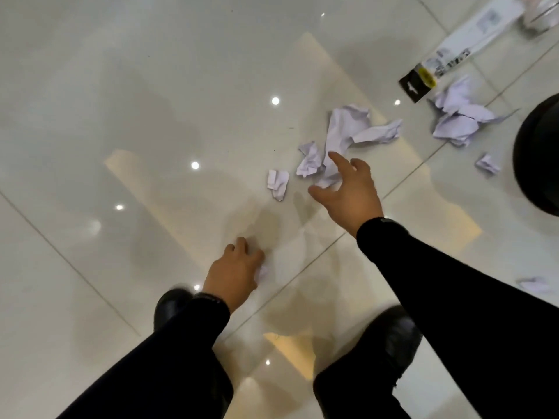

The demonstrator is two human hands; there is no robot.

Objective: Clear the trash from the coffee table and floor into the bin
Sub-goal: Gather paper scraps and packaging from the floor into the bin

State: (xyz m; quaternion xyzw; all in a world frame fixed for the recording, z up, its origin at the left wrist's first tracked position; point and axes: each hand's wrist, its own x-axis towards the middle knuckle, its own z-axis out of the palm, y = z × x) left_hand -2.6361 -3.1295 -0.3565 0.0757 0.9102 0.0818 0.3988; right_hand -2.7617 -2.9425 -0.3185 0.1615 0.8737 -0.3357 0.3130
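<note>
Crumpled white paper lies scattered on the glossy tiled floor. My left hand (234, 267) is low near my feet, its fingers curled around a small paper scrap (262, 272) that peeks out beside the palm. My right hand (348, 189) is open with fingers spread, hovering just over the near end of a large crumpled sheet (348, 131). Two smaller wads (277, 182) (310, 160) lie just left of that hand. Another crumpled pile (459, 116) sits farther right, next to the black round bin (541, 155) at the right edge.
A long white package with a black hang tab (447, 60) lies at the upper right. Small scraps lie near the bin (487, 164) and by my right sleeve (534, 284). My black shoes (390, 337) stand on the tiles below.
</note>
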